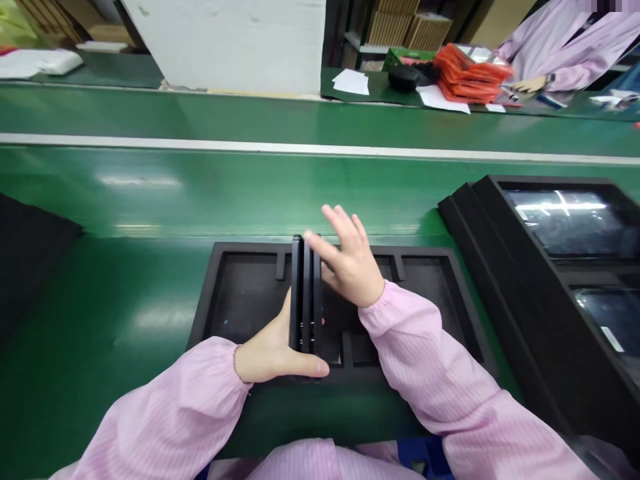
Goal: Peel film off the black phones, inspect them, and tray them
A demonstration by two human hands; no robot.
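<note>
Upright in my left hand [273, 353] is a small stack of thin black phone-like devices [306, 297], edges facing up, with my thumb across the near end. My right hand [353, 263] is open, its fingers spread beside the far right end of the stack. Whether its fingertips touch the devices cannot be made out. Below both hands lies a black foam tray [245, 287] with recessed compartments, partly covered by my hands and the stack.
Stacked black trays [530, 287] holding screen devices [575, 223] stand at the right. A black object [30, 253] lies at the left edge. Beyond the green bench [140, 280] are a white panel [230, 40], orange packets [465, 73] and a person in pink [575, 47].
</note>
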